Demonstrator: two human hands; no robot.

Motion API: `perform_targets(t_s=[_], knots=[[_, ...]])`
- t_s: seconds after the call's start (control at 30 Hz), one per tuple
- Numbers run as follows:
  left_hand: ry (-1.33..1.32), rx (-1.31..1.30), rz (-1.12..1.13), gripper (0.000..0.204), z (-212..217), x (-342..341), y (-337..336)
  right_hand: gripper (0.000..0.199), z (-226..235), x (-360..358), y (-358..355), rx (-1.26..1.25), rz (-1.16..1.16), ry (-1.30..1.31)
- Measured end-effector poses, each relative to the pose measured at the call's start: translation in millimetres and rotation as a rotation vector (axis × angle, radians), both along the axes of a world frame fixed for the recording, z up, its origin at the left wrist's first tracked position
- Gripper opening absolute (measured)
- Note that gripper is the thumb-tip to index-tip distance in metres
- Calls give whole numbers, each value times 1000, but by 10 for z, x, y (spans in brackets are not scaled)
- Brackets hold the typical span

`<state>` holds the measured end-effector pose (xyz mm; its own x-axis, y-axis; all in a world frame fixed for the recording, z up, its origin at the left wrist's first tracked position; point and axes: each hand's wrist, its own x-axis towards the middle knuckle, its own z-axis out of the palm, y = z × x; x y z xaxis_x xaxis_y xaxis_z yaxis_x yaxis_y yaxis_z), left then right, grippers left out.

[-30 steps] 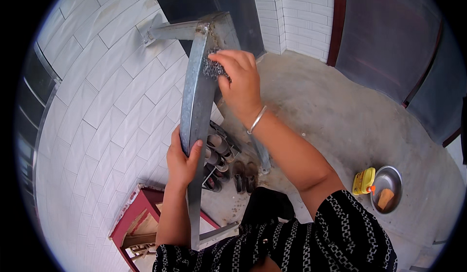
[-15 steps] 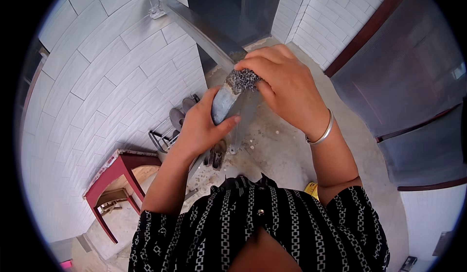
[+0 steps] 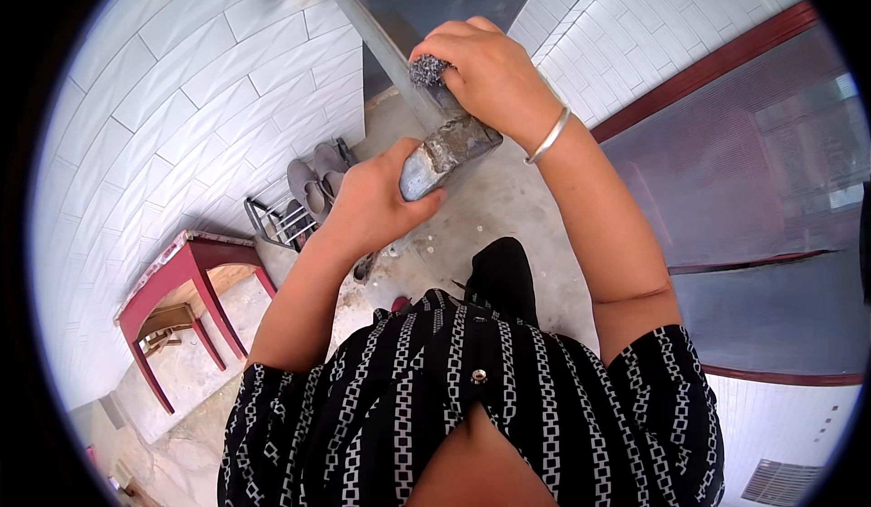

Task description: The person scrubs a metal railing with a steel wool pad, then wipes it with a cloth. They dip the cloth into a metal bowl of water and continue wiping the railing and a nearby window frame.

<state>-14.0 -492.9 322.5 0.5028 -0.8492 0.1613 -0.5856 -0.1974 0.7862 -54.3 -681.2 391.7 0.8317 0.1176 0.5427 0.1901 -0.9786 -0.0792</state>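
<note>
My right hand (image 3: pixel 485 72), a silver bangle on its wrist, is closed around a ball of steel wool (image 3: pixel 430 71). The wool is at the side of a long grey metal bar (image 3: pixel 376 40) that slants up toward the white wall. My left hand (image 3: pixel 376 194) grips the near, rounded end of a grey metal piece (image 3: pixel 458 147), thumb along its lower side. A rough, stained brown patch marks that piece's top beyond my fingers. Whether the piece and the bar are joined is hard to tell.
A red wooden table (image 3: pixel 195 267) stands at the left by the white tiled wall (image 3: pixel 181 81). Grey shoes (image 3: pixel 308 188) rest on a metal rack (image 3: pixel 272 226) near the wall. A dark mesh screen with a red frame (image 3: pixel 726 81) is at the right.
My right hand has carried the steel wool off the stained end and farther away along the bar, uncovering the rough patch. My left hand keeps its grip. The whole view has turned slightly.
</note>
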Motion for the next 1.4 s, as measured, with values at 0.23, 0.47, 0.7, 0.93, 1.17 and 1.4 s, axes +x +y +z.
perform_targets(t_s=[0.23, 0.47, 0.7, 0.93, 1.17, 1.4], knots=[[45, 64, 53, 53, -102, 67, 57, 24, -46, -93, 66, 203, 315, 160], [162, 140, 165, 57, 71, -64, 40, 34, -199, 908, -390, 434, 464, 66], [361, 330, 308, 58, 399, -226, -22, 30, 36, 396, -390, 482, 619, 355], [700, -164, 293, 72, 702, -230, -101, 26, 53, 1512, -867, 288, 492, 280], [590, -229, 1241, 22, -63, -217, -415, 24, 230, 1116, -522, 115, 1057, 477], [593, -260, 1408, 19, 177, -304, -527, 28, 451, 3002, -342, -783, 929, 648]])
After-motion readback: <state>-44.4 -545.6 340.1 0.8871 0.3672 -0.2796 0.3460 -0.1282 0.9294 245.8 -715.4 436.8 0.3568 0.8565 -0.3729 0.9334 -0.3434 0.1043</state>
